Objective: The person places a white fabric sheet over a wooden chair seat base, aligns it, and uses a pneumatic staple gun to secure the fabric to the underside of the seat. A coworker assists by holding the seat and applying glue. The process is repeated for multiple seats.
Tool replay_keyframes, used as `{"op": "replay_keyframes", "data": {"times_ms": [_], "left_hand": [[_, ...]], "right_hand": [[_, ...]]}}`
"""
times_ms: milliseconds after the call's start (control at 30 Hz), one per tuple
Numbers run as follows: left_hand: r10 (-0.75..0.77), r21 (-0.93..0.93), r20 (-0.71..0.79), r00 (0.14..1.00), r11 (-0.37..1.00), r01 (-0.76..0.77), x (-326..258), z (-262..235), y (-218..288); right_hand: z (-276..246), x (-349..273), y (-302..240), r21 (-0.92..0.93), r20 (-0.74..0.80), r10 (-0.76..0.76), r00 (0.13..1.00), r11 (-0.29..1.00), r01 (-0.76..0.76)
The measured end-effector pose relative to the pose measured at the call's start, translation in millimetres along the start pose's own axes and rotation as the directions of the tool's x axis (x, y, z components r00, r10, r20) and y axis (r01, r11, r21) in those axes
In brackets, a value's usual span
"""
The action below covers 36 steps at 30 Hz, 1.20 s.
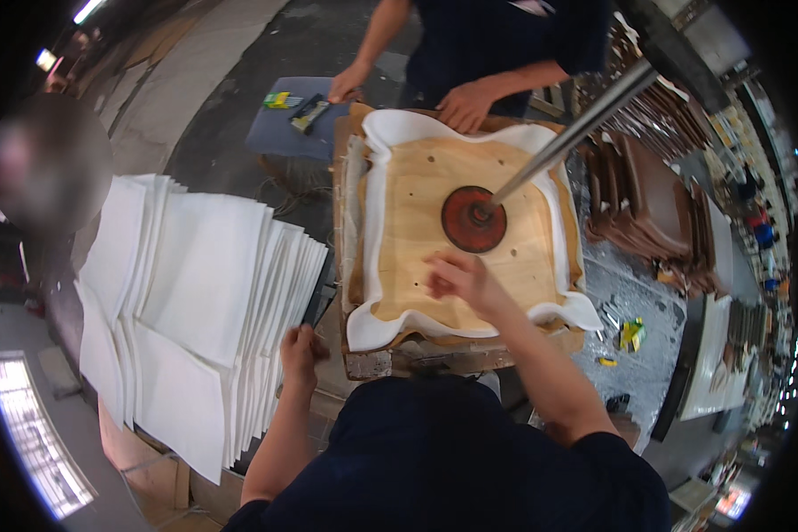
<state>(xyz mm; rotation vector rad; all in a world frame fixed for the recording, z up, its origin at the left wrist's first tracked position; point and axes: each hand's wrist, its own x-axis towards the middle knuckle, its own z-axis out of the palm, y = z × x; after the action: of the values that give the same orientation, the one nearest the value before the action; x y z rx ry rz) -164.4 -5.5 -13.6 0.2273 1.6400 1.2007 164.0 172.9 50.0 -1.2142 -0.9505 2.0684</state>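
Observation:
A wooden panel (408, 239) lies in front of me on a wooden block-like stand, with white foam sheet (374, 222) curling up around its edges. Pressing on the panel's middle is a dark red round disc (459, 232) at the end of a metal rod (585, 120). My right hand (463, 282) hovers over the panel just below the disc; its half-curled fingers are blurred. Beside the stand's near left corner, my left hand (301, 350) is closed like a fist, and what it may hold is hidden.
Across the stand a co-worker's hand (468, 106) rests on the foam's far edge; their other hand is by a blue-grey stool (279, 133) bearing a dark tool. White sheets (204, 257) are stacked at left, brown padded pieces (643, 195) at right. A grey table (634, 284) holds small yellow-green items.

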Motion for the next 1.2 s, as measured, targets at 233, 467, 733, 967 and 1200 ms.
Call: {"op": "replay_keyframes", "data": {"times_ms": [233,467,733,967,1200], "left_hand": [[-0.432,0.384,0.61,0.664,0.894,0.23,-51,49,-35],[-0.712,0.233,0.534,0.455,0.642,0.731,-45,126,-25],[-0.755,0.254,0.342,0.559,0.647,0.719,-46,159,-38],[-0.795,0.365,0.215,0.567,0.604,0.709,-48,178,-38],[-0.746,0.417,0.237,0.623,0.657,0.628,-41,177,-49]], "right_hand": [[-103,-192,55,0.041,-0.187,0.429,0.884,0.902,-0.429],[-96,-171,103,0.559,-0.422,0.415,0.806,0.819,-0.129],[-119,-132,81,0.581,-0.225,0.587,0.778,0.722,-0.376],[-146,-118,57,0.276,-0.078,0.696,0.714,0.703,-0.655],[-154,-121,61,0.14,-0.077,0.625,0.777,0.779,-0.612]]}}
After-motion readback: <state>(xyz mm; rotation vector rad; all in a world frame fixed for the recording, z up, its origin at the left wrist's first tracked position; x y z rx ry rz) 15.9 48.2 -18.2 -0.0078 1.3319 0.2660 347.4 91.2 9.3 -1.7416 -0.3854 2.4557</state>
